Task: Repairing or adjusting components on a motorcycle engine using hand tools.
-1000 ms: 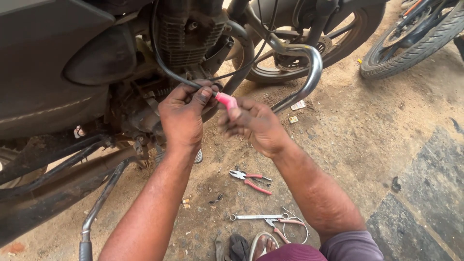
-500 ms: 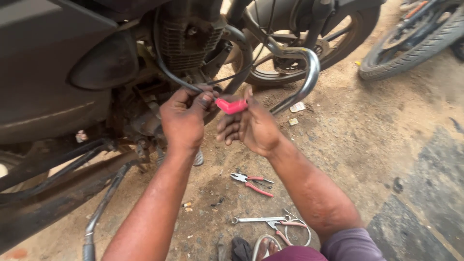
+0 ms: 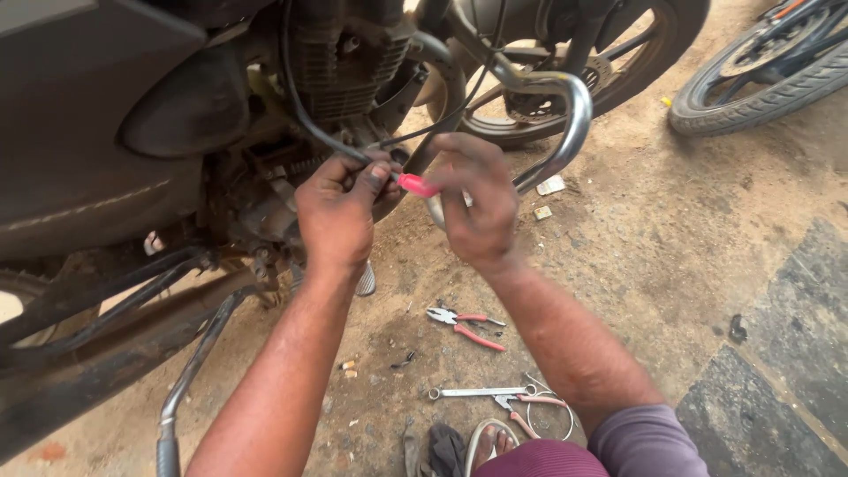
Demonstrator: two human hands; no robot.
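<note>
My left hand (image 3: 340,212) pinches a black cable (image 3: 305,115) that loops down from the motorcycle engine (image 3: 340,62). My right hand (image 3: 477,199) grips a small tool with a pink handle (image 3: 417,185), its tip pointing at the spot where my left fingers hold the cable. Both hands work close together just below the engine, in front of the chrome guard bar (image 3: 570,124). The tool's tip is hidden by my left fingers.
Red-handled pliers (image 3: 466,323), a spanner (image 3: 477,391) and another pair of red-handled pliers (image 3: 526,408) lie on the dirt ground below my arms. A second motorcycle's tyre (image 3: 760,75) is at the upper right. A dark slab (image 3: 777,389) covers the lower right.
My right hand has turned from palm-side, holding the pink handle up, to knuckles-up with the handle pointing left into my left hand. The view has shifted slightly.
</note>
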